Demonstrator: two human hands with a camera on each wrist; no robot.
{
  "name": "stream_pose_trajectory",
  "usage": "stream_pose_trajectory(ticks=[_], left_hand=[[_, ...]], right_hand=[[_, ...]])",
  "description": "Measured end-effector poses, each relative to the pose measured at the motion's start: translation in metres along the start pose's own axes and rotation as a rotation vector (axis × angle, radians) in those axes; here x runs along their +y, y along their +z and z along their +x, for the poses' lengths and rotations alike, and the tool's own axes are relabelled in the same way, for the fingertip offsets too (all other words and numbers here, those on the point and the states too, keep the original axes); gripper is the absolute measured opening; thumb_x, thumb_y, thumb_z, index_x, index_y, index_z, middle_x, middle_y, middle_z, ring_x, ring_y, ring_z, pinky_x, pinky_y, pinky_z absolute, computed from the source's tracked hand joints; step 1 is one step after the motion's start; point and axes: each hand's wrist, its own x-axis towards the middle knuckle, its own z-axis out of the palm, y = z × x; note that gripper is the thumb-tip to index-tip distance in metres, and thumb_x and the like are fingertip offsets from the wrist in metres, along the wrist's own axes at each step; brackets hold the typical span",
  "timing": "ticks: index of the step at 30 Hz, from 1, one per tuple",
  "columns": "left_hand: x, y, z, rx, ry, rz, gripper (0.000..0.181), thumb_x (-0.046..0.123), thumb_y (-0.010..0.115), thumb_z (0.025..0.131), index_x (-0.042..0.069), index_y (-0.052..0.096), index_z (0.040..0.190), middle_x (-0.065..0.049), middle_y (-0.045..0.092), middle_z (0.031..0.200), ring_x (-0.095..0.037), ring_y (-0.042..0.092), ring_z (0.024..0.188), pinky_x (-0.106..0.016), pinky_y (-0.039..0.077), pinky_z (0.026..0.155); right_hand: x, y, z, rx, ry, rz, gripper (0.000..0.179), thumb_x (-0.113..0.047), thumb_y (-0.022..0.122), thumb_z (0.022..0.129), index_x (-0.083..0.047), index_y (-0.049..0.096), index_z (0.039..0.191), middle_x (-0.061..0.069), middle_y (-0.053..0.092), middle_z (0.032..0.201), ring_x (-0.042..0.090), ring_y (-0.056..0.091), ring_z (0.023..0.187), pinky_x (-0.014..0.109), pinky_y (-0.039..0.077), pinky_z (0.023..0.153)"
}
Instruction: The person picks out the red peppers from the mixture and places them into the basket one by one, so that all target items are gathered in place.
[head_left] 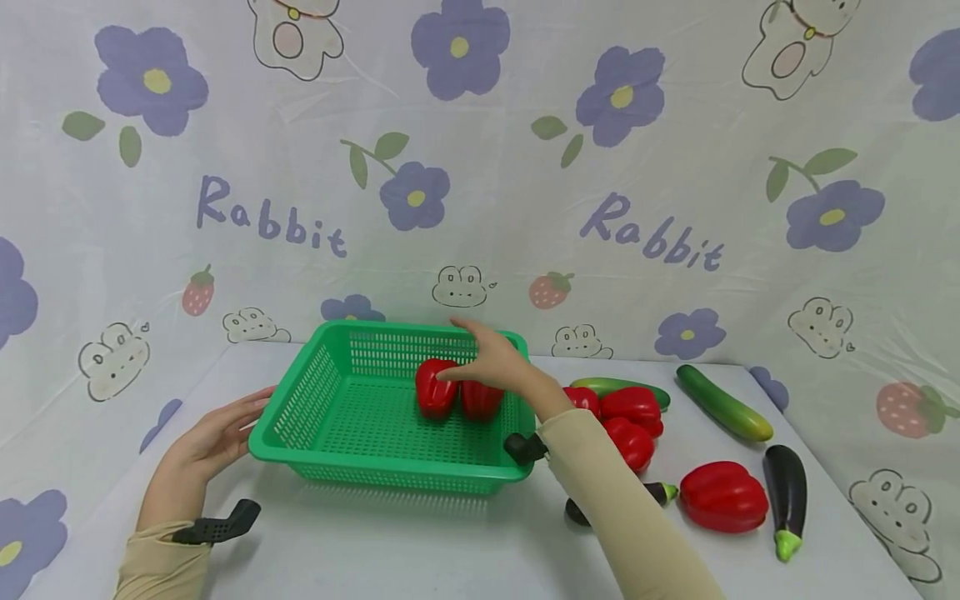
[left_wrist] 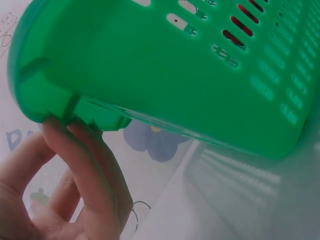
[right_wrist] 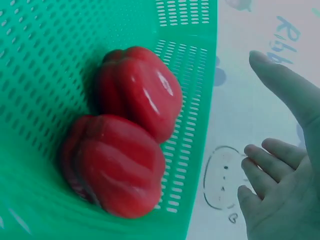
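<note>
A green plastic basket stands on the table with two red bell peppers side by side in its right part. At the basket's left rim is my left hand; in the left wrist view its bent fingers hold the rim's lip from below. My right hand is over the basket's right end with thumb and fingers spread and nothing between them. In the right wrist view, that hand is beyond the rim, apart from the two bell peppers.
Right of the basket lie several more red bell peppers, partly behind my right sleeve. A lone bell pepper lies nearer, with an eggplant beside it. A cucumber lies farther back. Another eggplant is partly hidden by the forearm.
</note>
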Motion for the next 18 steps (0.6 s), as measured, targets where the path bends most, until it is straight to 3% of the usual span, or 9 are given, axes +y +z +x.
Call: stream_pose_trajectory(ticks=[18], left_hand=[[0.000, 0.000, -0.001, -0.011, 0.003, 0.024, 0.028, 0.017, 0.049, 0.103, 0.032, 0.073, 0.107, 0.016, 0.069, 0.111, -0.007, 0.064, 0.103, -0.025, 0.057, 0.087]], right_hand=[[0.016, -0.023, -0.025, 0.076, -0.038, 0.060, 0.091, -0.038, 0.081, 0.078, -0.025, 0.031, 0.153, 0.006, 0.039, 0.155, 0.032, 0.041, 0.140, 0.057, 0.041, 0.108]])
